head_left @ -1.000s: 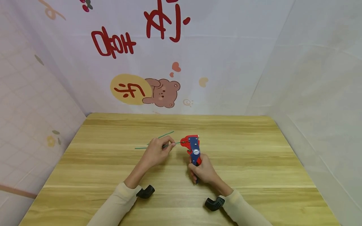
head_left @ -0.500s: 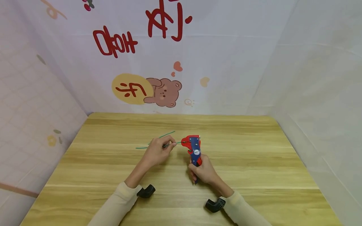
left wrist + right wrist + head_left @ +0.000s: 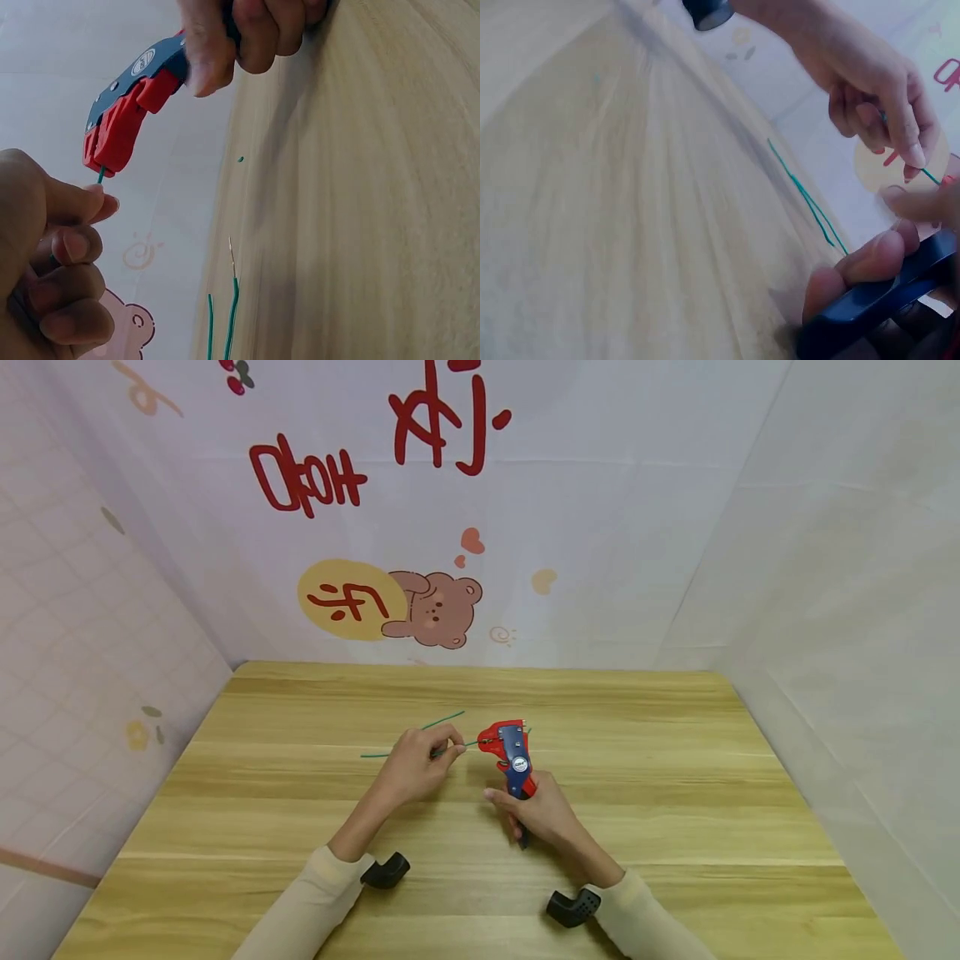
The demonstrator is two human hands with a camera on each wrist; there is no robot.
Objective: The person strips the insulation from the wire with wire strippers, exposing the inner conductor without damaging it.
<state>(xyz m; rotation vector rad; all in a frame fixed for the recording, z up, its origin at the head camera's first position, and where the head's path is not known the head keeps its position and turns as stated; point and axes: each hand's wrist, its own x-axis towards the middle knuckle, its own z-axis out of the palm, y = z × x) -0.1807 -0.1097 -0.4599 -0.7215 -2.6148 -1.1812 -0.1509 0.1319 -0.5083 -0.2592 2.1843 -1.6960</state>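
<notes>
My left hand (image 3: 418,766) pinches a thin green wire (image 3: 101,175) between thumb and forefinger. The wire's end runs into the red jaws of a blue-and-red wire stripper (image 3: 515,743). My right hand (image 3: 549,810) holds the stripper by its handles, its fingers round them and the thumb stretched out to the left. On the table behind my left hand lie two more green wires, one slanting (image 3: 444,720) and one nearly level (image 3: 373,755). The left wrist view shows bare copper (image 3: 232,256) at the end of one of them. How far the wire sits inside the jaws is hidden.
A small green bit (image 3: 240,159) lies on the wooden table (image 3: 660,777). Another green end shows just right of the stripper's head in the head view. White printed cloth (image 3: 600,527) walls the table at the back and sides. Black wrist cameras (image 3: 573,907) sit at both cuffs.
My right thumb has come off the handle and stretched left. A bit of green now shows at the right of the stripper's head. The left hand keeps its pinch nearly unmoved.
</notes>
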